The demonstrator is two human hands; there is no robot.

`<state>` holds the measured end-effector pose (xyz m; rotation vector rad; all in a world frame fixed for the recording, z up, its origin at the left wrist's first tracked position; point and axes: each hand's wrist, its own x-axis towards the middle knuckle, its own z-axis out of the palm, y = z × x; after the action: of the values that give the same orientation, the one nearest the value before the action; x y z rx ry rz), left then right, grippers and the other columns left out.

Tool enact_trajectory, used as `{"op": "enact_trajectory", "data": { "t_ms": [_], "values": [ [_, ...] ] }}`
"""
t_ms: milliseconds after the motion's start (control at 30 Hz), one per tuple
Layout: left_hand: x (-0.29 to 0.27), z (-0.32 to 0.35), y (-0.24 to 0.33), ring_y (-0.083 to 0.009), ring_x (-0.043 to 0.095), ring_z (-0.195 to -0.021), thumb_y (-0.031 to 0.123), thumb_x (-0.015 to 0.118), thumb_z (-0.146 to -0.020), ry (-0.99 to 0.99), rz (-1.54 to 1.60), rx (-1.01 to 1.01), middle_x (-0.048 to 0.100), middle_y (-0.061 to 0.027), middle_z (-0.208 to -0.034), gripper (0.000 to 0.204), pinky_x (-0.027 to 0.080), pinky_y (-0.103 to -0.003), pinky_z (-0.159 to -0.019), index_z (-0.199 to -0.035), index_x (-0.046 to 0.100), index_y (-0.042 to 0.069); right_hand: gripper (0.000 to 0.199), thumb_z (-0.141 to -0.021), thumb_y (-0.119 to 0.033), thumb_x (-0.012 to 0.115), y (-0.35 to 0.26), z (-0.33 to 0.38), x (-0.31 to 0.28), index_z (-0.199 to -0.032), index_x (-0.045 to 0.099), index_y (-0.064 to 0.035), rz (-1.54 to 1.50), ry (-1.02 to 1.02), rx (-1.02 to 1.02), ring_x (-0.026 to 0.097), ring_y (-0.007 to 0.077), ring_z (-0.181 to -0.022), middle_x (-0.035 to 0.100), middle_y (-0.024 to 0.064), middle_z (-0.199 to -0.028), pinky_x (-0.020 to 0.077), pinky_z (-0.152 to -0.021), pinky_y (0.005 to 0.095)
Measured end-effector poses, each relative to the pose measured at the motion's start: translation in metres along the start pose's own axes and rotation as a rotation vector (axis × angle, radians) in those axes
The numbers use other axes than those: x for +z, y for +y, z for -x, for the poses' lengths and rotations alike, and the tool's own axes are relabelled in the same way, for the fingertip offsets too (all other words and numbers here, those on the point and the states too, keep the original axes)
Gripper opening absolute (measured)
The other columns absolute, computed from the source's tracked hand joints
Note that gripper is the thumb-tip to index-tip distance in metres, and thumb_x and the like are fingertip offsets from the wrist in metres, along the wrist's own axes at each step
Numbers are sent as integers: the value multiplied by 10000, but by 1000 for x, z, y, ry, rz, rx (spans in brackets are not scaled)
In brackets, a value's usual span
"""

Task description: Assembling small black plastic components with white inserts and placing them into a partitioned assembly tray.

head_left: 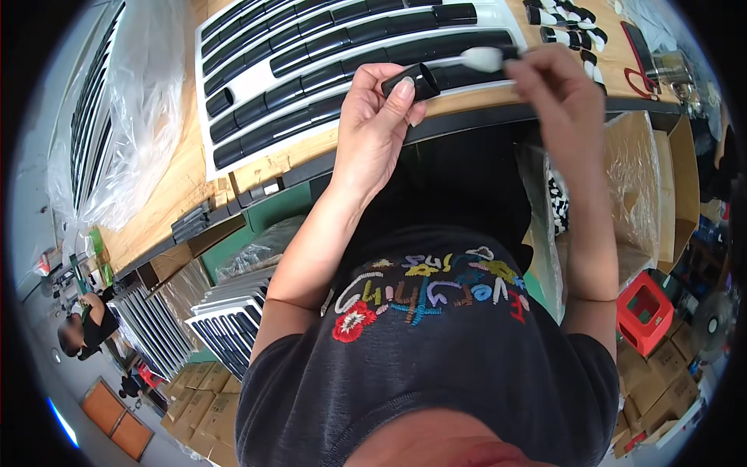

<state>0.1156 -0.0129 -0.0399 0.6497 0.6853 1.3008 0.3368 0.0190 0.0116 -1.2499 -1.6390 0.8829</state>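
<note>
My left hand (373, 117) grips a short, glossy black tube (412, 82) between thumb and fingers, its open end turned to the right. My right hand (562, 97) is raised on the right, smeared by motion, with thumb and fingers pinched on a small brush. Its white, fluffy-looking brush head (484, 59) points left toward the tube, a gap apart from it. Behind both hands lies a white tray (250, 84) with rows of similar black tubes (311, 113).
Black-and-white brushes (566, 37) lie at the table's far right, by red-handled scissors (643, 82). Clear plastic (148, 117) covers another tray at left. Below the wooden table (167, 206) are stacked trays (226, 327), an open carton (681, 187) and a red stool (644, 313).
</note>
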Motion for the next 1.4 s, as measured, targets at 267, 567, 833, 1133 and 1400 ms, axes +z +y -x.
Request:
{"op": "enact_trajectory", "data": {
  "t_ms": [267, 567, 833, 1133, 1400],
  "values": [
    [0, 9, 9, -60, 532, -795, 137, 587, -990, -83, -326, 89, 568, -27, -996, 211, 471, -198, -742, -1143, 476, 44, 154, -920, -90, 668, -32, 9, 28, -840, 556, -23, 72, -219, -78, 470, 37, -690, 506, -30, -792, 387, -632, 196],
    [2, 30, 25, -78, 450, -782, 109, 532, -1010, -186, -256, -33, 489, -35, -1008, 171, 410, -229, -672, -1134, 430, 51, 238, -946, -130, 649, -52, 16, 36, -794, 483, -54, -112, -505, 178, 446, 17, -583, 475, -36, -675, 351, -502, 174],
    [-11, 35, 21, -109, 473, -783, 136, 514, -1022, -95, -267, -87, 513, -49, -975, 199, 408, -246, -705, -1164, 395, 66, 219, -960, -170, 627, -37, 9, 53, -806, 521, -55, -23, -527, 79, 469, 26, -582, 486, -33, -663, 358, -502, 191],
    [-143, -14, 150, -335, 491, -1114, 23, 616, -863, 196, -2155, 496, 523, -117, -1161, 289, 411, -443, -889, -1073, 662, 216, 236, -1013, -234, 533, 123, -114, -58, -838, 507, -77, 355, -254, 14, 372, 56, -659, 397, -52, -701, 329, -596, 231],
    [-182, -11, 173, -341, 490, -1133, 66, 626, -876, -17, -2296, 301, 494, -119, -1162, 148, 416, -466, -874, -1002, 584, 130, 258, -943, -234, 545, 118, -119, -47, -983, 665, -9, 546, -138, -237, 605, 348, -924, 630, 198, -929, 472, -852, 396]
  ]
}}
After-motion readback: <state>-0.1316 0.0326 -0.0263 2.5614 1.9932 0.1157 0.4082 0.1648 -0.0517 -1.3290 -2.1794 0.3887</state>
